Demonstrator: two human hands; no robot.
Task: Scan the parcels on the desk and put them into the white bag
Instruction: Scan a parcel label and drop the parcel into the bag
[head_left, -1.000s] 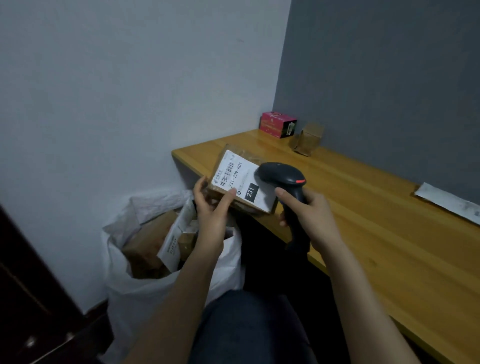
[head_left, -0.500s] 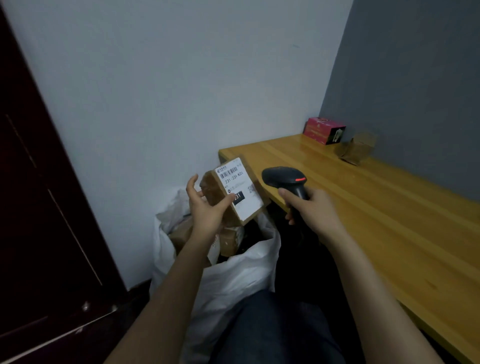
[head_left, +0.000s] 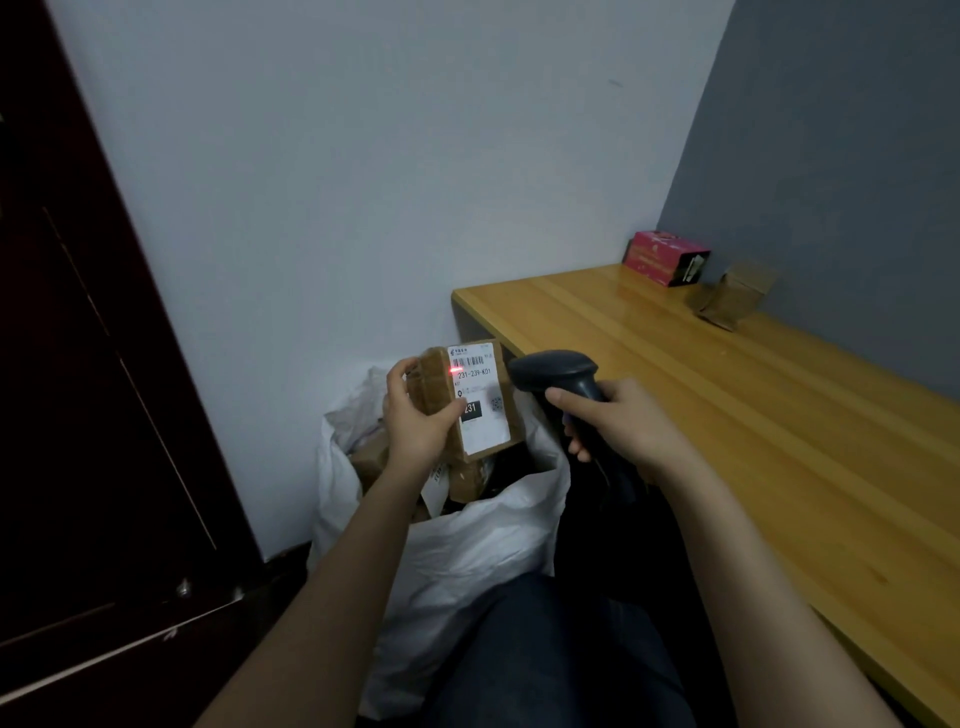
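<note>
Brown cardboard, the parcel (head_left: 470, 402) stands upright directly above the open mouth of the white bag (head_left: 467, 561). Its long axis is near vertical and its label faces the scanner (head_left: 556, 374), whose red light glows at the barcode. The left hand (head_left: 421, 415) grips the parcel's left side, thumb on the label. It is the nearer hand to the bag, so dropping the parcel in looks like a short lowering. The right hand (head_left: 623, 421) is wrapped round the scanner's handle, above the bag's right rim. Other parcels lie inside the bag. Right of the bag runs the wooden desk (head_left: 727, 415), a pink box (head_left: 665, 258) and a small brown packet (head_left: 732, 296) at its far corner. Left of the bag stands a dark door (head_left: 78, 415).
</note>
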